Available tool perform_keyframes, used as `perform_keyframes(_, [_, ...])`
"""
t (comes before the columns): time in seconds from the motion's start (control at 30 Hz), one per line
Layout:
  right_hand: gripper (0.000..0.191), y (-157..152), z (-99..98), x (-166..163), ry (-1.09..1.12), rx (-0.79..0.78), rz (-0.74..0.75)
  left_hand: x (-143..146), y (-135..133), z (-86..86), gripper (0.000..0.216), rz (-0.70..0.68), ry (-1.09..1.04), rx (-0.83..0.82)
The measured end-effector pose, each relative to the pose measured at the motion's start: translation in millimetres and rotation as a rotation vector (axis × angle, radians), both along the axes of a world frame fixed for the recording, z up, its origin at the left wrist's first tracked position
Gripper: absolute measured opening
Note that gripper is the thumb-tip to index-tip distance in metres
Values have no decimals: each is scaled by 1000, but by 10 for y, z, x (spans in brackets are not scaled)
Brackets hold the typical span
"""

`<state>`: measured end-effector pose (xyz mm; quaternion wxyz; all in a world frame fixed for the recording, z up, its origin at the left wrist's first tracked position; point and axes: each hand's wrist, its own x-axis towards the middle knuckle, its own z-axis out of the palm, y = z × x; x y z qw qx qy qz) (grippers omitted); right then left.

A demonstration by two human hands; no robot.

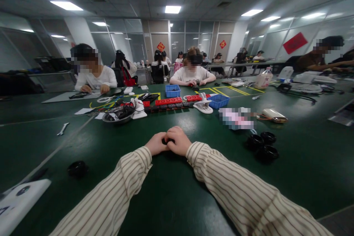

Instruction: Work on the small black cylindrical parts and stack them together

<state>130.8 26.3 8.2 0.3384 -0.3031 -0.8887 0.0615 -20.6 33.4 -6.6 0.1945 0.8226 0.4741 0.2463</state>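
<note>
Between hands (179,141), small black part (166,141)

Cream sleeves (221,180) with thin dark pinstripes run out over a deep green desk (83,143). A small black part (166,141) peeks between the hands. Three glossy black rings (262,146) sit right, one black cap (77,168) left. Further back, red blocks (168,101), two blue bins (173,90), yellow tape lines (221,91), and a white card (19,202) with black print.
</note>
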Motion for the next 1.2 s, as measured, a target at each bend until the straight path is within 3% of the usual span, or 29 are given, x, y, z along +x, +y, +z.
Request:
perform_keyframes(0.17, [11,-32,31,5,25,23,-18,-5,2,14,30,-66,-33,-1])
perform_keyframes(0.3, [10,-47,48,4,51,22,-118,60,-41,23,49,-10,-3,48])
perform_keyframes(0.43, [22,-7,15,3,49,5,-204,119,-78,22,37,92,41,89])
perform_keyframes(0.67, [16,69,-51,12,45,-8,-164,89,-79,43,19,69,55,85])
perform_keyframes(0.8, [10,37,-45,9,73,-2,-88,-2,-30,51,26,5,30,53])
perform_keyframes(1.0, [32,-34,-45,-25,77,-4,7,-94,29,42,31,-97,-17,6])
perform_keyframes(1.2, [33,-38,-12,-16,86,3,-102,-87,52,-7,34,-75,-26,10])
